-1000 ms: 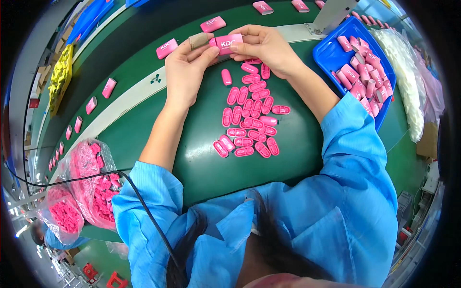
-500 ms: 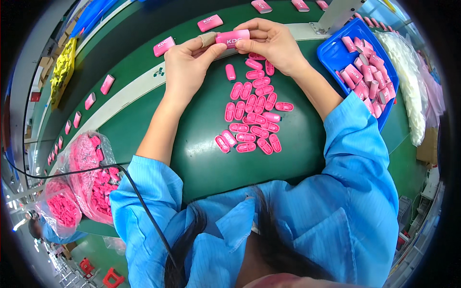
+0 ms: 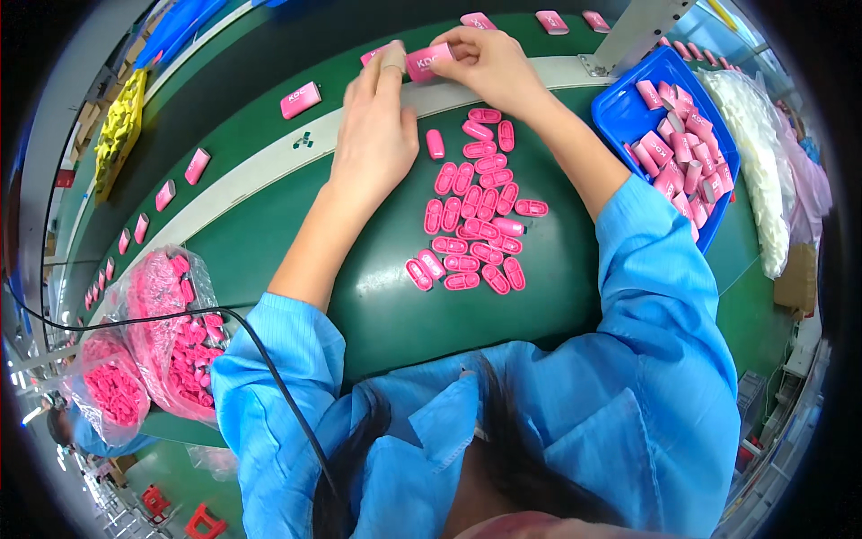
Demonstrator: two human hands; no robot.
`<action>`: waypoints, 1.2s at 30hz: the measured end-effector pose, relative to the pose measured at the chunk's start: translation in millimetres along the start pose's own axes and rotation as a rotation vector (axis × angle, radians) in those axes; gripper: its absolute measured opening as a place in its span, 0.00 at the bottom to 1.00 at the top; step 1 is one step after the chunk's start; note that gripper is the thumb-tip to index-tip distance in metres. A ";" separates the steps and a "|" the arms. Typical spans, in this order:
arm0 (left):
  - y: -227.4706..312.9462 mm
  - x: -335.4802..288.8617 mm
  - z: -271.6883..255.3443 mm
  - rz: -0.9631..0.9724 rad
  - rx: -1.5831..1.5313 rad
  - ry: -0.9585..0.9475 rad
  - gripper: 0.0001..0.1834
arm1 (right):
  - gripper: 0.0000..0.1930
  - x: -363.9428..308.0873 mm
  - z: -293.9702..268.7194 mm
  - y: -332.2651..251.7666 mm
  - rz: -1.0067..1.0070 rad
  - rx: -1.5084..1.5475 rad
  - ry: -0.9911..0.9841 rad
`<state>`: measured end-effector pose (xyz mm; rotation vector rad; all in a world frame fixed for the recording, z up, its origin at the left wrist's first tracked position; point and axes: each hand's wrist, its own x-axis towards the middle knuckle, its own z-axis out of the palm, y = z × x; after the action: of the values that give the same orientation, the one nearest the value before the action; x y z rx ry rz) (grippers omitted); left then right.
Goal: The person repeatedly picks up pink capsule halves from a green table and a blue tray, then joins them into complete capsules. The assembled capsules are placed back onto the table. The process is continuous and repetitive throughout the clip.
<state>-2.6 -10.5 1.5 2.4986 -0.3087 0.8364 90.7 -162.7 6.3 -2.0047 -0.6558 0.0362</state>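
My right hand (image 3: 494, 70) pinches a printed pink oval case (image 3: 426, 63) by its right end, above the pale rail at the belt's near edge. My left hand (image 3: 373, 130) reaches forward beside it, fingers stretched out, with a beige cover on one finger. Its fingertips reach another pink case (image 3: 369, 58) on the belt and partly hide it; whether they touch it I cannot tell. Below my hands, several small pink oval end pieces (image 3: 487, 205) lie loose on the green tabletop (image 3: 377, 305), most with their hollow side up.
A blue bin (image 3: 611, 115) full of pink cases stands at the right, beside a bag of white pieces (image 3: 750, 162). More cases (image 3: 300, 100) line the green belt (image 3: 242, 135). Clear bags of pink parts (image 3: 184, 350) sit at left, with a black cable (image 3: 260, 359) crossing nearby.
My left hand has let go of the pink case and stretched forward to the belt. The right hand has carried that case slightly left and farther away. Belt cases have shifted left.
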 end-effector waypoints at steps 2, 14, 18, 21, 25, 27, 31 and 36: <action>2.7 4.7 -16.1 0.095 -0.104 -0.256 0.25 | 0.14 24.8 0.4 22.1 0.051 -0.058 -0.007; -4.4 -3.4 -15.6 0.096 -0.151 -0.446 0.12 | 0.12 58.3 -40.5 21.7 0.085 -0.514 -0.148; -7.3 3.7 -8.0 -0.511 -0.734 -0.351 0.13 | 0.15 18.9 -44.3 18.3 0.156 -0.012 -0.020; -15.9 2.5 -3.8 -0.707 -1.065 -0.229 0.14 | 0.18 -9.8 -25.8 11.7 0.128 0.434 -0.102; -14.3 2.7 -1.3 -0.770 -1.230 -0.126 0.14 | 0.16 -28.0 -5.6 2.9 0.165 0.496 -0.160; -9.6 -0.2 2.1 -0.766 -1.215 -0.090 0.15 | 0.16 -30.8 1.9 -0.7 0.156 0.574 -0.121; -5.3 -1.7 1.6 -0.704 -1.057 -0.081 0.17 | 0.16 -33.3 5.4 1.5 0.142 0.645 -0.101; -5.9 -0.7 -3.1 -0.521 -0.787 -0.127 0.16 | 0.16 -34.8 3.7 6.5 0.041 0.585 -0.078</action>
<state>-2.6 -3.9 1.1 1.7568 -0.0042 0.2582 62.7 -178.2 -9.4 -1.4552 -0.5713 0.2987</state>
